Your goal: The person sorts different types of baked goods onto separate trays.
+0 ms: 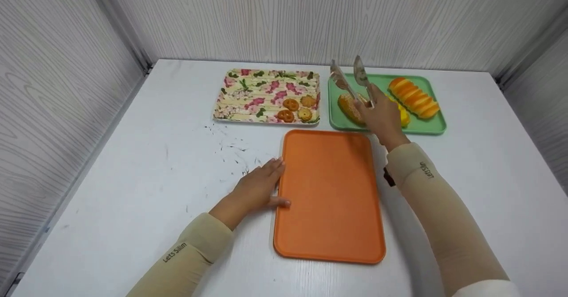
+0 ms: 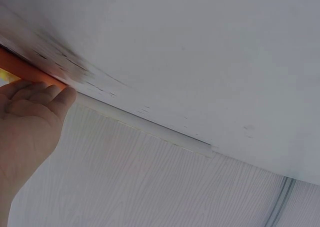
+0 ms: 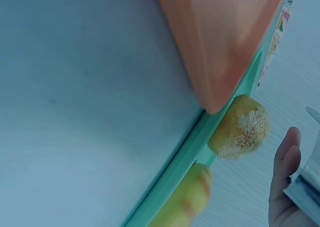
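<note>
My right hand [image 1: 385, 114] holds metal tongs [image 1: 363, 77] above the green tray [image 1: 432, 128], and their two arms stand apart with nothing between them. Under them lies a seeded bun [image 1: 349, 107], also seen in the right wrist view as a round seeded bun [image 3: 245, 127]. A yellow item [image 1: 404, 116] is partly hidden behind the hand, and a ridged orange-yellow loaf [image 1: 412, 97] lies to its right. At the left edge of the orange tray [image 1: 330, 195] rests my left hand [image 1: 257, 188], fingers extended along the outside and thumb over the rim.
A floral tray [image 1: 253, 95] stands at the back, with several small cookies [image 1: 290, 104] in its front right corner. Dark marks [image 1: 235, 148] streak the white table [image 1: 146, 164]. Wood-grain panels [image 1: 310, 21] enclose the back and sides.
</note>
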Motion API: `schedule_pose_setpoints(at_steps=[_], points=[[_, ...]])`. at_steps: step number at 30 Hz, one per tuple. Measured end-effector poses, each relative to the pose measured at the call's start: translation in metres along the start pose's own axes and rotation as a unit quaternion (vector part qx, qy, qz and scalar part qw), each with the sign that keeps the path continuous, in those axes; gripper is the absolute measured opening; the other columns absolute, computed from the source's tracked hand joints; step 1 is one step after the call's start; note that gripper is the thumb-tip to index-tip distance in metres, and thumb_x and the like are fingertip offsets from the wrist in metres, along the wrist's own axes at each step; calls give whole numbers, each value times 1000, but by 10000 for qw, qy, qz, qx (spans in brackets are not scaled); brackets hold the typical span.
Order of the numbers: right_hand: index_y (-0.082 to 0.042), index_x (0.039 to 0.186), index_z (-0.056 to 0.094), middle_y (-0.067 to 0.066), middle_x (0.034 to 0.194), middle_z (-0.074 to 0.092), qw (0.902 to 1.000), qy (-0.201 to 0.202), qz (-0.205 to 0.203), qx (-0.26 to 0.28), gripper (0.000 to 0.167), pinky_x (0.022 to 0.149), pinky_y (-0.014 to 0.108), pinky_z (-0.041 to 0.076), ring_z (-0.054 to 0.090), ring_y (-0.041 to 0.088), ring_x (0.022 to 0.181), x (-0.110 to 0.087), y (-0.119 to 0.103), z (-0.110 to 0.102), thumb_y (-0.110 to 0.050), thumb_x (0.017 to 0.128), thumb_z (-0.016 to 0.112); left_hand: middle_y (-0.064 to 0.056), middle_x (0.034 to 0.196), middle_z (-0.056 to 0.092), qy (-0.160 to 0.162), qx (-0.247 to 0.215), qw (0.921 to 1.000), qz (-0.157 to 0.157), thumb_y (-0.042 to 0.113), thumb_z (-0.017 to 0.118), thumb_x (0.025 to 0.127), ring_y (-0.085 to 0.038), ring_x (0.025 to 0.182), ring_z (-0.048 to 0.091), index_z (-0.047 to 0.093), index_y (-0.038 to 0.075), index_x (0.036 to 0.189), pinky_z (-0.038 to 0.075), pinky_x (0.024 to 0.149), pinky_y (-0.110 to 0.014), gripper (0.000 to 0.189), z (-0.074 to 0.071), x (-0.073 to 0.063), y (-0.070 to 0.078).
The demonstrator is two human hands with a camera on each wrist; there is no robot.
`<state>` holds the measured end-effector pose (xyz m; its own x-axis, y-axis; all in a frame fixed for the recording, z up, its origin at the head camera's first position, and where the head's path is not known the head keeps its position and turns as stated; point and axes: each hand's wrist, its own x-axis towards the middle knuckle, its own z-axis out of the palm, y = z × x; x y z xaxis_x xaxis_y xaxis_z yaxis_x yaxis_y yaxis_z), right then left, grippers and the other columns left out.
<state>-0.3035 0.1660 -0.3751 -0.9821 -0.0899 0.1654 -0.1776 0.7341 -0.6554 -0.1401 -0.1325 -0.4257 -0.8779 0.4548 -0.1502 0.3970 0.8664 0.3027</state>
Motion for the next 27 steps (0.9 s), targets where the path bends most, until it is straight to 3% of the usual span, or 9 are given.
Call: schedule_pose_setpoints(at_steps=[9,15,21,27], points=[[-10,150,30,20,112,61,9990,242,361,76,79,78,47,47,57,31,96,4,26,-21,-54,90,55,-12,156,19,16,17,10000,5,60,63,80,-25,143,16,24,1,150,23,111,-43,99,1,0,0],[-10,150,31,20,103,60,9975,436,553,-35,81,76,45,44,55,30,89,2,46,-35,-59,89,52,-13,156,21,123,-18,9999,74,59,64,80,-26,142,17,25,1,150,24,111,-44,99,0,-1,0],[-6,148,34,22,98,61,9957,681,576,-239,77,79,53,44,56,35,89,-4,66,-49,-55,91,51,-13,156,19,83,-57,9999,68,59,64,80,-26,143,16,24,1,150,23,111,-44,99,1,0,0],[-4,142,41,24,106,61,9925,744,918,-319,76,84,56,43,57,39,97,-6,80,-62,-60,91,47,-12,156,19,119,-20,9999,63,60,63,80,-25,143,16,24,2,150,23,111,-44,99,3,0,-1]])
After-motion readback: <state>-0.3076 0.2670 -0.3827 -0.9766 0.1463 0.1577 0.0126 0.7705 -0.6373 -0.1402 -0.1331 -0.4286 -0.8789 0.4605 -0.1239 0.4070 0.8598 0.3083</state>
